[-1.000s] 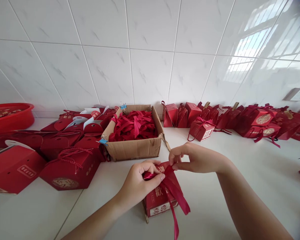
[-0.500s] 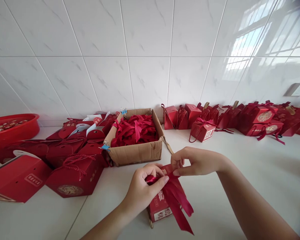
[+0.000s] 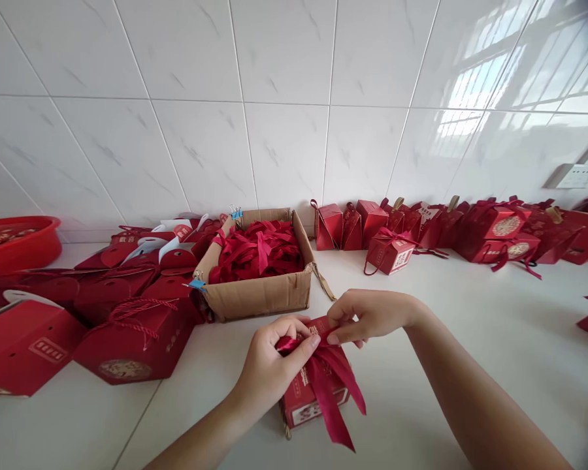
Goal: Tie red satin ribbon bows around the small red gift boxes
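A small red gift box [image 3: 308,399] with gold print stands on the white counter [image 3: 470,339] in front of me. A red ribbon [image 3: 330,385] lies across its top, its two tails hanging down over the front. My left hand [image 3: 273,362] pinches the ribbon at the box's top left. My right hand [image 3: 367,316] pinches the ribbon at the top right, fingers pressed together. Both hands sit close together over the box.
A cardboard box [image 3: 259,294] full of red ribbons stands just behind. Flat and folded red boxes [image 3: 132,326] pile up at the left beside a red basin [image 3: 17,241]. Finished red gift boxes [image 3: 470,228] line the tiled wall at the right.
The ribbon tails have shortened and risen toward the box as both hands pull the ribbon at the top. The hands have come slightly closer together.
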`<state>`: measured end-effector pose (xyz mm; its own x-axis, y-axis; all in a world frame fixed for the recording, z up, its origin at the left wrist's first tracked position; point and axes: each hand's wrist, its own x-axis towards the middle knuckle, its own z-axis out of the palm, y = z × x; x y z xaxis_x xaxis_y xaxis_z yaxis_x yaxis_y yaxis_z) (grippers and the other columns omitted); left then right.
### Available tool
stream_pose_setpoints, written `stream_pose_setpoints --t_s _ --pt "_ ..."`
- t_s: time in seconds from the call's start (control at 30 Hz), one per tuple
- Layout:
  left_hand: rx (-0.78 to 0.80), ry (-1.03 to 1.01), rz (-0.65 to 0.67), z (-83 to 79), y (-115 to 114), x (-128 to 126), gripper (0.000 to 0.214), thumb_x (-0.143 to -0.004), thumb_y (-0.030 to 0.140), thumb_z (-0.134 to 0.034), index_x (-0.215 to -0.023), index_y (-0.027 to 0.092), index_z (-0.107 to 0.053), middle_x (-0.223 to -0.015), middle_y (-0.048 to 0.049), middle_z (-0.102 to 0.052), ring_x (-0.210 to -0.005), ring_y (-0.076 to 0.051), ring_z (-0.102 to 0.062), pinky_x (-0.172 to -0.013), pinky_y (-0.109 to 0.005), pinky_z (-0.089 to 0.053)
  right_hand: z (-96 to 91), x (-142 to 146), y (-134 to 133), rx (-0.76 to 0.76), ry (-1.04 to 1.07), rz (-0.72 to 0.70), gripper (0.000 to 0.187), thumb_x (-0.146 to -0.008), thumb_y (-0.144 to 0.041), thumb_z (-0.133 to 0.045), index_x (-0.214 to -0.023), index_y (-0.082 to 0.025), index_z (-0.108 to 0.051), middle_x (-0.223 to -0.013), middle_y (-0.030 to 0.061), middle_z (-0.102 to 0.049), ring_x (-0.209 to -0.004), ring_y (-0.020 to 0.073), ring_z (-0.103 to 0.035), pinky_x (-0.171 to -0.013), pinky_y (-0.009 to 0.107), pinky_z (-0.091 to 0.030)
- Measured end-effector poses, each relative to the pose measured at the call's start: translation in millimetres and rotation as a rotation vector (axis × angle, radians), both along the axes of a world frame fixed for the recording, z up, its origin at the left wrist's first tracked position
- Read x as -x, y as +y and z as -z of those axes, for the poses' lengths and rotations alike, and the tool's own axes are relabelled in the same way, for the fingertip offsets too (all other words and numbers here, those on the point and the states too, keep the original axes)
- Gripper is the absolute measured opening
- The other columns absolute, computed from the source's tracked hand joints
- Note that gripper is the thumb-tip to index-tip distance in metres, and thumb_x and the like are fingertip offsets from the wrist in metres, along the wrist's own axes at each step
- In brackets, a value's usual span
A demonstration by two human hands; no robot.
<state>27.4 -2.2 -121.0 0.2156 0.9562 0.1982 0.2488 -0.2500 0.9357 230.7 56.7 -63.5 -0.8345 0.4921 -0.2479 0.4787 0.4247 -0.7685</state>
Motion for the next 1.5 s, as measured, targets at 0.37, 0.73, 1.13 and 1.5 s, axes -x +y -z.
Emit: stream_pose_setpoints --t_s 0.37,0.73,1.13,1.5 --pt "0.017 -0.055 -0.021 -1.7 -1.9 -2.7 0.048 -0.077 0.034 -0.064 -0.056 0.022 -0.023 -0.073 -0.0031 -0.066 -0.104 -0.025 -0.060 -0.084 -0.033 -0.045 3.2 0.3 3.6 -0.067 0.070 0.049 0.035 -0.080 -0.049 -0.062 -0.072 -0.015 -0.058 -0.063 -0.0013 -0.056 -0.058 0.0090 -0.053 -0.051 0.019 -0.040" --pt "-0.016 -0.013 -0.008 3.5 -1.5 -1.5 0.046 -0.077 0.027 -0.063 -0.054 0.022 -0.024 -0.062 -0.0022 -0.061 -0.105 -0.024 -0.060 -0.081 -0.030 -0.046 7.6 0.3 8.2 -0.120 0.065 0.046 0.033 -0.081 -0.046 -0.061 -0.070 -0.014 -0.061 -0.060 -0.0024 -0.054 -0.055 0.0074 -0.046 -0.050 0.019 -0.035" --pt "-0.009 -0.013 -0.019 2.7 -1.2 -0.6 0.046 -0.075 0.027 -0.063 -0.051 0.022 -0.024 -0.060 -0.0020 -0.057 -0.098 -0.025 -0.063 -0.077 -0.029 -0.046 9.5 -3.5 10.9 -0.156 -0.025 0.057 0.037 -0.078 -0.049 -0.063 -0.063 -0.016 -0.054 -0.054 -0.0065 -0.039 -0.050 0.0062 -0.032 -0.044 0.020 -0.026" --pt "-0.014 0.009 -0.026 0.6 -2.3 1.9 0.049 -0.072 0.025 -0.066 -0.052 0.022 -0.022 -0.058 -0.0010 -0.054 -0.095 -0.025 -0.064 -0.073 -0.029 -0.048 11.1 -2.2 10.1 -0.202 -0.033 0.033 0.037 -0.078 -0.050 -0.062 -0.064 -0.016 -0.056 -0.052 -0.0070 -0.037 -0.049 0.0059 -0.031 -0.043 0.020 -0.024"
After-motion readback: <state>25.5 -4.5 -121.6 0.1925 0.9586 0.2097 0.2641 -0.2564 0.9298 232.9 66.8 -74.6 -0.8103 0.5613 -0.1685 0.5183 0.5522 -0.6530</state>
